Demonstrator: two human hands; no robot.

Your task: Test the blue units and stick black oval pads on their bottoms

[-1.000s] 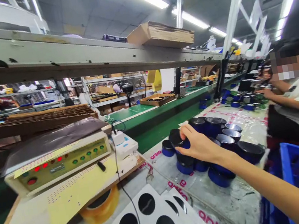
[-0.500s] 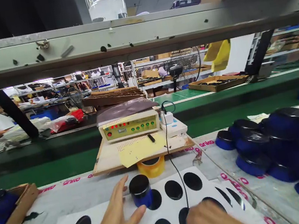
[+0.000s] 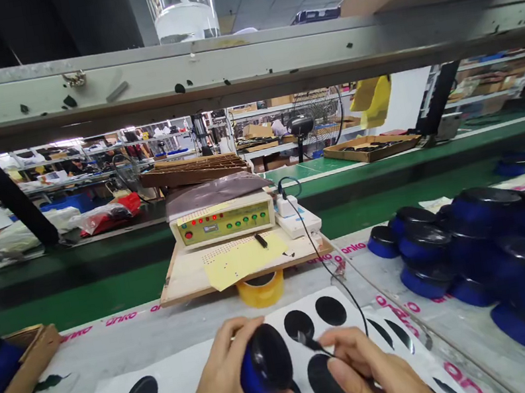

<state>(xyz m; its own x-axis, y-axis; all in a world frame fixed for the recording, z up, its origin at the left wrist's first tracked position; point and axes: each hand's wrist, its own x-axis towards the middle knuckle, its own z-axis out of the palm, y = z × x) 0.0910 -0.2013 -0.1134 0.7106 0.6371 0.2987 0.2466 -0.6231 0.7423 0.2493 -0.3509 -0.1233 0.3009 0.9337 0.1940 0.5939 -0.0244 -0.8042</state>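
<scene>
My left hand (image 3: 222, 391) grips a blue cylindrical part (image 3: 264, 364) with a glossy black end, holding it tilted above a white sheet (image 3: 181, 371) printed with black discs. My right hand (image 3: 366, 367) pinches a small black probe (image 3: 307, 342) on a thin black cable. Its tip points at the part's black end, and a narrow gap seems to separate them. The cable rises to a white unit (image 3: 297, 223) beside a beige tester box (image 3: 223, 222) with red and green lights. Both hands hide the sheet's lower middle.
Many blue cylinders (image 3: 483, 253) stand in a pile on the right of the bench. A cardboard tray (image 3: 31, 349) holds more at the left. A yellow tape roll (image 3: 261, 289) lies by the tester's wooden board. An overhead shelf beam (image 3: 172, 77) crosses the view.
My head has turned from right to forward. The blue part no longer stands on the sheet: my left hand has lifted and tilted it, and my right hand has taken the probe.
</scene>
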